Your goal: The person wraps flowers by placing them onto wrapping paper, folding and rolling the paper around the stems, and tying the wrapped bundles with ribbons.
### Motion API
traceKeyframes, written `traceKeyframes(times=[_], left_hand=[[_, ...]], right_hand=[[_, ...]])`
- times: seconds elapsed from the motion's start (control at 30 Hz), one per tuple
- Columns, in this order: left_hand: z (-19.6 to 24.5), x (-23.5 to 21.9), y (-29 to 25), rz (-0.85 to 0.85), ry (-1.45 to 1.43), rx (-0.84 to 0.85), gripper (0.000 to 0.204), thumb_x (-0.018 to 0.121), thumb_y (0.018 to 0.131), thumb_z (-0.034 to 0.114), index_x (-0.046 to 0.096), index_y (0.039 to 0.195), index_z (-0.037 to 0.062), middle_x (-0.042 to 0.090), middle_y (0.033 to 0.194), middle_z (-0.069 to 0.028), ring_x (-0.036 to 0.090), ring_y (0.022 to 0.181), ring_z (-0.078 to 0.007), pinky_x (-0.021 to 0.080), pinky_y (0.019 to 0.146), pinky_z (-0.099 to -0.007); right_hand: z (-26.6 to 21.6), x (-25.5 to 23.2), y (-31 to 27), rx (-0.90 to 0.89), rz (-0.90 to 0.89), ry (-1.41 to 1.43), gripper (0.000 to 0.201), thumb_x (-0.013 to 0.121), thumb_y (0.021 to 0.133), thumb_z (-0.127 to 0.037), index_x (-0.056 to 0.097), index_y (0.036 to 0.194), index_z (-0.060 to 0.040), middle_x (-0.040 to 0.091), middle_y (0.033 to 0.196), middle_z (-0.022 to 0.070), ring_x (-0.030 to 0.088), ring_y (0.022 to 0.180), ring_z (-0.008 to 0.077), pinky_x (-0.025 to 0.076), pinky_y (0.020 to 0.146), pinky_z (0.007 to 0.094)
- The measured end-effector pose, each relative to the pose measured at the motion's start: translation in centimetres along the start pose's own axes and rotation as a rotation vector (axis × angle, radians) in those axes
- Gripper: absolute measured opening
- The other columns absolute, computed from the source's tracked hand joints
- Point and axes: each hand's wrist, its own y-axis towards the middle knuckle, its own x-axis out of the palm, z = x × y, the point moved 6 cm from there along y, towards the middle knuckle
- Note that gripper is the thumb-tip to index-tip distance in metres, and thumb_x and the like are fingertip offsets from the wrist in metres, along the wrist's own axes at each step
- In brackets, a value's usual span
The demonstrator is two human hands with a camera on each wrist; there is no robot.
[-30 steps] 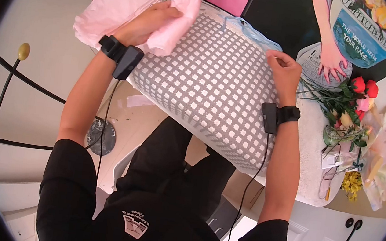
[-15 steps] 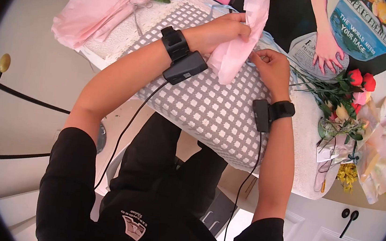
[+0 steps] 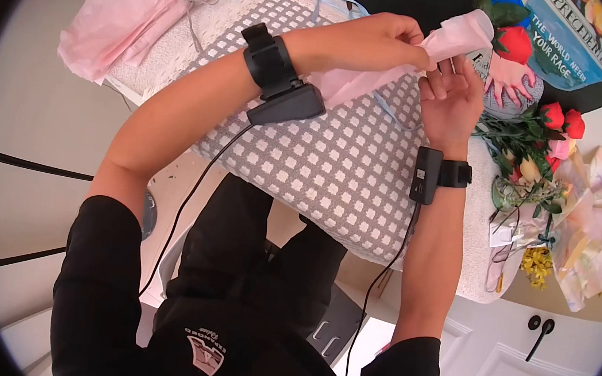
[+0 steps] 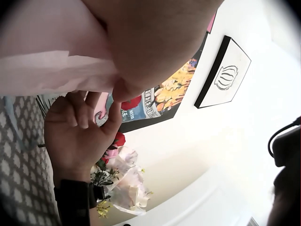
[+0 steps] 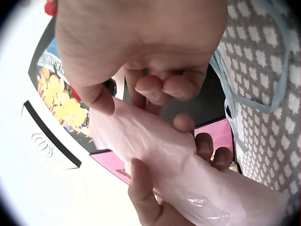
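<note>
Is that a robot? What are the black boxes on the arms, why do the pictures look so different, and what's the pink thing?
No robot, just a person with two hands! The black boxes are cameras strapped to the wrists. One view looks down from the person's head; the close-up ones come from those boxes.

The left hand holds the pink wrap, with a red flower at one end. The right hand is beside it, its thumb touching the wrap.

Below them is a gray-and-white cloth. More pink paper lies to the left, and more flowers lie to the right.
</note>
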Motion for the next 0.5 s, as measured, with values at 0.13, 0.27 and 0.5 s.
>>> traceKeyframes(times=[0.13, 0.27, 0.5], left_hand=[[1.4, -0.9, -0.2, -0.021, 0.215, -0.074, 0.035, 0.060, 0.095, 0.038, 0.061, 0.104, 0.0051, 0.062, 0.094, 0.0004, 0.057, 0.088, -0.0051, 0.045, 0.076, -0.0226], [1.7, -0.4, -1.1, -0.149, -0.255, -0.164, 0.050, 0.055, 0.097, 0.049, 0.062, 0.115, 0.0033, 0.066, 0.103, -0.0040, 0.062, 0.087, -0.0083, 0.051, 0.072, -0.0238], [-1.8, 0.9, -2.0, -0.350, -0.670, -0.297, 0.056, 0.044, 0.102, 0.048, 0.056, 0.125, -0.0010, 0.068, 0.103, -0.0128, 0.070, 0.085, -0.0185, 0.059, 0.067, -0.0281]], right_hand=[[0.2, 0.1, 0.2, -0.021, 0.140, -0.179, 0.023, 0.054, 0.099, -0.026, 0.058, 0.111, -0.0069, 0.061, 0.094, -0.0042, 0.041, 0.062, 0.0046, 0.037, 0.059, 0.0228], [0.3, 0.4, 0.2, -0.051, 0.148, -0.115, 0.025, 0.048, 0.104, -0.028, 0.060, 0.108, -0.0061, 0.059, 0.080, -0.0039, 0.041, 0.059, 0.0054, 0.038, 0.058, 0.0229], [1.4, -0.1, 0.2, 0.040, 0.068, -0.127, 0.022, 0.055, 0.101, -0.028, 0.058, 0.100, -0.0064, 0.056, 0.079, -0.0053, 0.047, 0.063, 0.0039, 0.041, 0.059, 0.0205]])
